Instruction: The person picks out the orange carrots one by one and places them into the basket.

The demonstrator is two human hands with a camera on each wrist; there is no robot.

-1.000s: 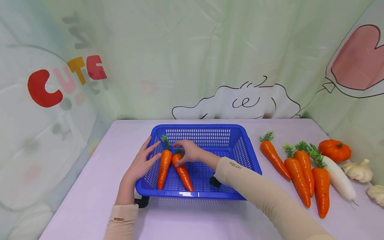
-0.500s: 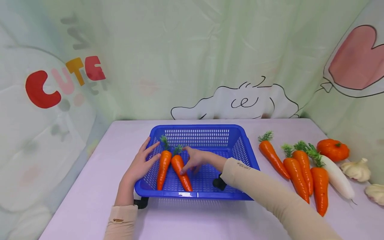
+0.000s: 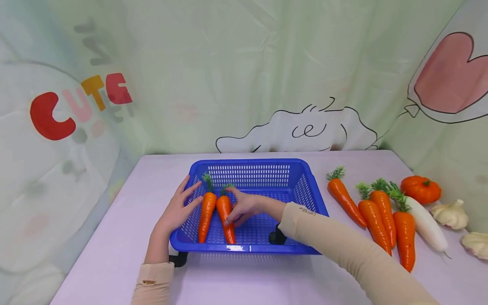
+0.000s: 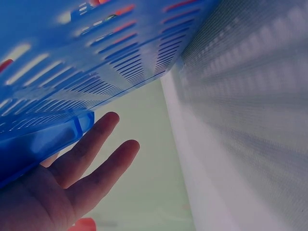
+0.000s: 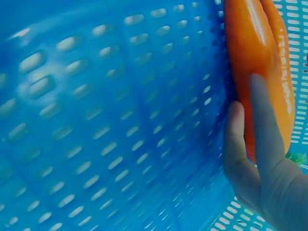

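Two orange carrots with green tops lie side by side in the left part of a blue plastic basket (image 3: 274,248): a left carrot (image 3: 207,216) and a right carrot (image 3: 224,207). My right hand (image 3: 248,207) reaches into the basket and presses the right carrot's side; in the right wrist view, extended fingers touch its orange surface (image 5: 250,33). At the basket's left rim, my left hand (image 3: 177,212) rests with fingers spread. Straight fingers of that hand (image 4: 62,192) show outside the slotted wall (image 4: 110,62) in the left wrist view.
Right of the basket lie several more carrots (image 3: 345,201), a white radish (image 3: 425,222), a small orange pumpkin (image 3: 421,189) and garlic bulbs (image 3: 450,214) on the pale table (image 3: 114,254). A printed curtain (image 3: 244,84) stands behind and at the sides.
My right hand has shifted from the right carrot's leafy end to its right side. That carrot has turned so its tip lies further left, nearer the other carrot. The left hand stays at the rim.
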